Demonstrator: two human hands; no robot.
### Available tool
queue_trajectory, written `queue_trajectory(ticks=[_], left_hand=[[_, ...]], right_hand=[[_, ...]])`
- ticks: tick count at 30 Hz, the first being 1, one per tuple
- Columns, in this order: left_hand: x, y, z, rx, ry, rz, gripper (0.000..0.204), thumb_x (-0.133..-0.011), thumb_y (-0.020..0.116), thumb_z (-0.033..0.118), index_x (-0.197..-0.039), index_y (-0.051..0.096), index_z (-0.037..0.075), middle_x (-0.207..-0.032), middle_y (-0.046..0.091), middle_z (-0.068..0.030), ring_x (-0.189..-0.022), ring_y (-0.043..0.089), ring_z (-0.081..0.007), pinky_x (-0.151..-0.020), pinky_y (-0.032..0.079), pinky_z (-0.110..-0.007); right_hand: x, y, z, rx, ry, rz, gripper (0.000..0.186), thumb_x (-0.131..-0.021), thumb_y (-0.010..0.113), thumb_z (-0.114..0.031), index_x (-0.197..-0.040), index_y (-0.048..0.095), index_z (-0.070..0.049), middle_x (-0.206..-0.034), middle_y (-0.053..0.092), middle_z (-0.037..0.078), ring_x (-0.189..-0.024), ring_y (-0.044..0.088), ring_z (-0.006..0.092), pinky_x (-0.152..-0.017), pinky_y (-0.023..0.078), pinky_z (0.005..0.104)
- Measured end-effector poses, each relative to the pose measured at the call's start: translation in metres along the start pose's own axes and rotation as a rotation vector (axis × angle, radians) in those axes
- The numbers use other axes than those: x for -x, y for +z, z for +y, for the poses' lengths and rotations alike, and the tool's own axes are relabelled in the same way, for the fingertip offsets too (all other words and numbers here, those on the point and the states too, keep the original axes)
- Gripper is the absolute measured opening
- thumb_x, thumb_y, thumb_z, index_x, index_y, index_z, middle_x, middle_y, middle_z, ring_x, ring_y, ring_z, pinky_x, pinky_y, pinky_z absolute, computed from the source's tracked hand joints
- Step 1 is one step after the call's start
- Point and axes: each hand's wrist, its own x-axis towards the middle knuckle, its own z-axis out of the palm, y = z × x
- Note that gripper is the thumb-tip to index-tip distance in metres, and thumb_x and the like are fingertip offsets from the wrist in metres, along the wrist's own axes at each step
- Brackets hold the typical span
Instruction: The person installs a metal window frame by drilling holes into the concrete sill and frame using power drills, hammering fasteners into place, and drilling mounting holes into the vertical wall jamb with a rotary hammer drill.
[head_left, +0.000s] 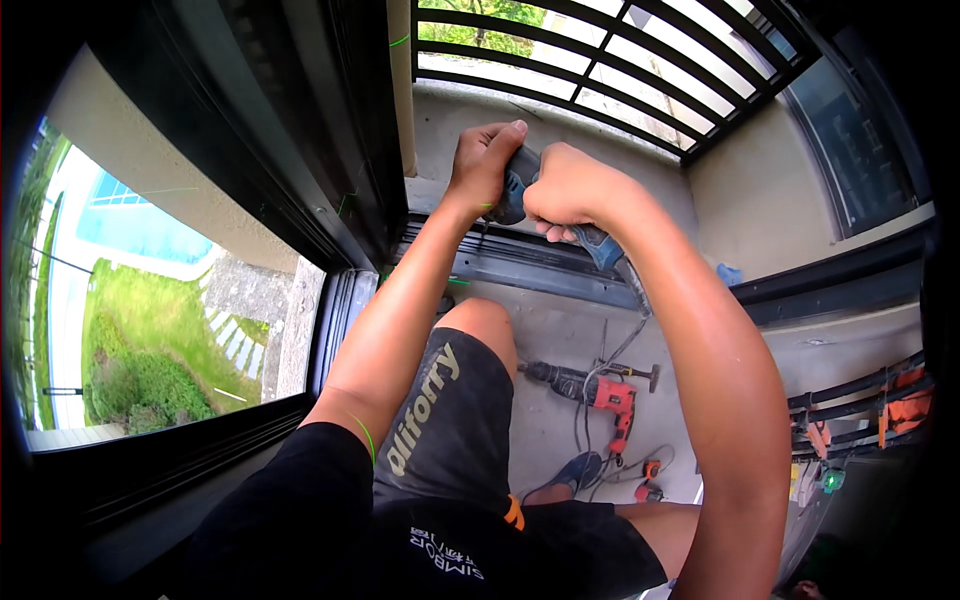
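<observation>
My left hand (481, 170) is closed around the front of a blue-and-dark power tool (600, 248) near the top centre. My right hand (568, 192) grips the same tool just to the right, its fingers curled over the body. A dark corded hose runs down from the tool's rear to the floor. Beneath it lies a dark metal sill track (512, 265), beside a black window frame (349, 180). The tool's working end is largely hidden by my hands.
A red-and-black rotary hammer (611, 393) lies on the concrete floor (540, 436) with cords and small orange tools. Black railing bars (590, 70) stand ahead. An open window at left shows a pool and lawn below. A small green-lit device (831, 481) sits at right.
</observation>
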Motion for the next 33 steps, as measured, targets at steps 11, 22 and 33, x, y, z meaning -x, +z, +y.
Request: queue_trajectory(ticks=[11,22,33], left_hand=[[0.002,0.009,0.001,0.056,-0.013,0.001,0.044,-0.103,0.065,0.034,-0.071,0.061,0.004,-0.067,0.053,0.0069,-0.065,0.043,-0.0040,-0.058,0.037,-0.029],[0.003,0.003,0.002,-0.034,0.001,-0.043,0.043,-0.106,0.060,0.034,-0.078,0.068,0.002,-0.070,0.061,0.0022,-0.064,0.051,-0.0054,-0.060,0.042,-0.027],[0.006,0.005,-0.001,0.008,-0.006,-0.040,0.042,-0.105,0.060,0.034,-0.077,0.065,0.003,-0.071,0.059,0.0024,-0.065,0.050,-0.0052,-0.061,0.041,-0.027]], right_hand=[[0.006,-0.003,0.005,0.062,-0.003,0.007,0.022,-0.086,0.056,-0.003,-0.091,0.069,0.014,-0.079,0.074,0.019,-0.060,0.073,0.0234,-0.049,0.057,0.0374],[0.006,-0.003,0.000,-0.004,0.029,0.012,0.015,-0.083,0.063,-0.001,-0.084,0.062,0.014,-0.074,0.069,0.018,-0.059,0.072,0.0234,-0.048,0.056,0.0353],[0.002,-0.006,0.006,0.094,-0.028,-0.026,0.016,-0.079,0.060,0.000,-0.085,0.059,0.014,-0.072,0.069,0.019,-0.057,0.069,0.0234,-0.047,0.053,0.0375]])
